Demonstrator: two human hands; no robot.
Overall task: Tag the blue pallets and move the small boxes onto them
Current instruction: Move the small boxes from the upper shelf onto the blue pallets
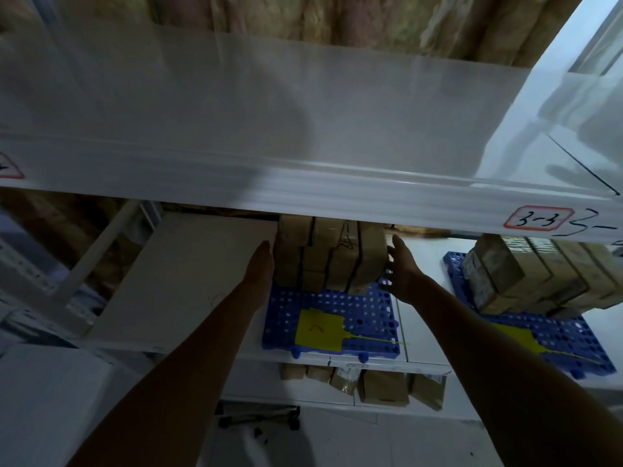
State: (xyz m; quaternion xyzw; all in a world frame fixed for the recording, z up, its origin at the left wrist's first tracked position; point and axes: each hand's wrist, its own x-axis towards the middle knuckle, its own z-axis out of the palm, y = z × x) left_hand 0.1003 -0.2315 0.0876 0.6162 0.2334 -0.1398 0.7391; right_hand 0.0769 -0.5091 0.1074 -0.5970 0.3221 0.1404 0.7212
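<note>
While both hands (pixel 261 267) (pixel 401 267) lie flat, grip open, flanking boxes (pixel 328 261) on pallet (pixel 357 311): squeeze evenly, keep stack square.

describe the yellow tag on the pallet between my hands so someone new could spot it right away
On the middle white shelf, below the lip label marked 3-3, two blue pallets lie side by side. The tag lies flat on the left pallet, before its brown boxes. Unlike the right pallet's tag, it is fully visible.

A red-bordered label (pixel 538 218) reading "3-3" sits on the white shelf edge (pixel 337 203).
</note>
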